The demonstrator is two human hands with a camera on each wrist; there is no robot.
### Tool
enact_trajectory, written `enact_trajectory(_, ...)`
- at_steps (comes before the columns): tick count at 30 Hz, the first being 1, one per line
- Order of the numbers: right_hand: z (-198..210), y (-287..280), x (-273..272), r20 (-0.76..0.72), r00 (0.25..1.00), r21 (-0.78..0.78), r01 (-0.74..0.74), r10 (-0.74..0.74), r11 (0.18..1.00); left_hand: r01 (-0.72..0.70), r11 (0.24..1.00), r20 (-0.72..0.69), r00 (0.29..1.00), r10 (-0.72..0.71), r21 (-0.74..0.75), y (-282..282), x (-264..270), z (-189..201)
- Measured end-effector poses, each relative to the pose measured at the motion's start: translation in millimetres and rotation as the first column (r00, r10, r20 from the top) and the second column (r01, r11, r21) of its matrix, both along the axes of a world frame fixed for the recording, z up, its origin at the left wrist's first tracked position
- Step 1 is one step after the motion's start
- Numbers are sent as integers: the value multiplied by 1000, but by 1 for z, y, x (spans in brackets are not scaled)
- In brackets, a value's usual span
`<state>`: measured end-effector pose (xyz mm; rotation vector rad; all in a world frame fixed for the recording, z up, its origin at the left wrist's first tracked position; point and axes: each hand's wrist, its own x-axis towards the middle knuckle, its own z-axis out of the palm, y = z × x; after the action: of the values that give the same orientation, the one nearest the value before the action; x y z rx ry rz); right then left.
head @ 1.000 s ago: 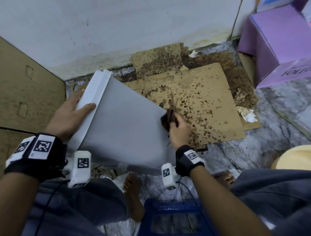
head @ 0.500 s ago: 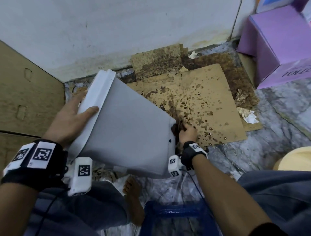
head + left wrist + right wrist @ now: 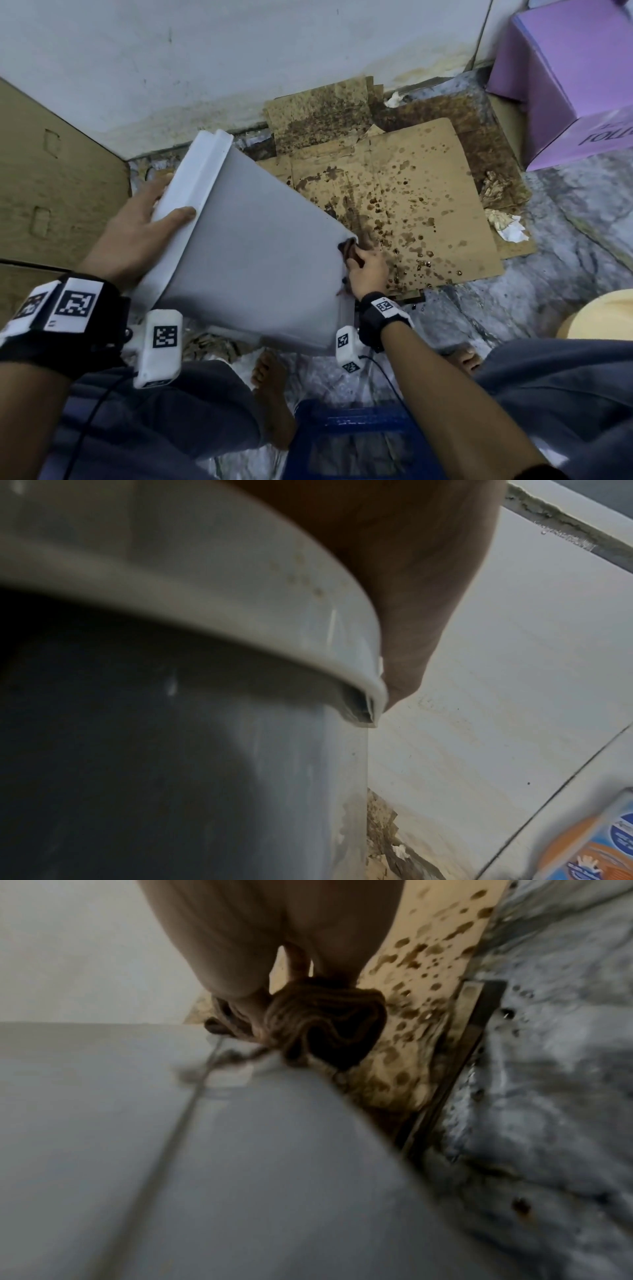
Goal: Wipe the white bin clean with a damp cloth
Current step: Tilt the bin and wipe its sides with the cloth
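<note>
The white bin [image 3: 253,246] lies tilted on its side, rim toward the wall at the upper left, base toward the right. My left hand [image 3: 144,226] grips the rim [image 3: 240,620], thumb on the outer wall and fingers behind the lip. My right hand [image 3: 366,270] holds a bunched brown cloth [image 3: 347,248] against the bin's base corner. In the right wrist view the cloth [image 3: 322,1026] is pinched in the fingers, pressed on the bin's base edge [image 3: 240,1150]. The inside of the bin is hidden.
Stained cardboard [image 3: 404,205] covers the floor under the right hand. A purple box [image 3: 561,85] stands at the upper right, a brown carton [image 3: 51,178] at the left, a blue stool [image 3: 349,442] below. My bare feet [image 3: 270,387] are near the bin.
The right hand slid the cloth down the bin's base edge, then back up to its far corner. The left hand has kept its grip on the rim.
</note>
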<state>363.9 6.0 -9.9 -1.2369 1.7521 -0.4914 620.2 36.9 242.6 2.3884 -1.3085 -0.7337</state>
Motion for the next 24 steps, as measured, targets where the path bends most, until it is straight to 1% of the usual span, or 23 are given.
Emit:
enact_trajectory(2, -6, -7, -17, -41, 999, 47, 30, -28, 998, 2, 1000, 4, 1000, -2, -6, -1, 0, -1)
enact_trajectory(5, 0, -19, -39, 14, 976, 79, 216, -218, 973, -13, 1000, 4, 1000, 13, 3, -1, 2, -1)
enact_trajectory(7, 17, -24, -44, 113, 934, 81, 332, -340, 940, -26, 1000, -3, 1000, 26, 7, -1, 3, -1)
enact_trajectory(9, 44, -22, -33, 282, 886, 86, 358, -367, 930, -31, 999, 5, 1000, 31, 9, -1, 4, -1)
enact_trajectory(11, 75, -13, -8, 450, 840, 71, 304, -302, 950, -27, 1000, 14, 1000, 27, 15, -2, 6, -1)
enact_trajectory(12, 88, -6, 6, 491, 840, 19, 255, -232, 967, -26, 1000, 8, 1000, 26, 16, -3, 7, -1)
enact_trajectory(13, 100, 3, 21, 504, 854, -71, 189, -128, 979, -28, 1000, -5, 1000, 28, 13, -4, 8, -2)
enact_trajectory(14, 111, 13, 35, 497, 868, -178, 105, -3, 978, -36, 999, -21, 999, 36, 15, -5, 9, -2)
enact_trajectory(15, 119, 24, 49, 476, 870, -282, 16, 126, 959, -45, 999, -34, 998, 46, 19, -6, 10, -3)
enact_trajectory(17, 128, 48, 72, 383, 857, -451, -153, 345, 879, -59, 998, -58, 996, 61, 28, -7, 13, -3)
enact_trajectory(18, 129, 59, 79, 310, 857, -516, -211, 411, 830, -63, 998, -69, 995, 65, 31, -7, 15, -3)
enact_trajectory(19, 125, 67, 83, 231, 867, -560, -252, 441, 789, -64, 998, -78, 995, 66, 29, -6, 16, -3)
enact_trajectory(20, 118, 71, 83, 155, 883, -574, -284, 443, 768, -62, 998, -87, 994, 64, 26, -5, 17, -3)
enact_trajectory(21, 107, 72, 81, 100, 899, -555, -306, 427, 774, -55, 998, -94, 994, 56, 18, -4, 18, -4)
enact_trajectory(22, 96, 70, 75, 65, 912, -515, -317, 405, 797, -49, 999, -98, 994, 50, 11, -3, 19, -6)
enact_trajectory(24, 76, 63, 61, 43, 938, -430, -294, 344, 854, -44, 999, -104, 994, 43, -2, -1, 20, -8)
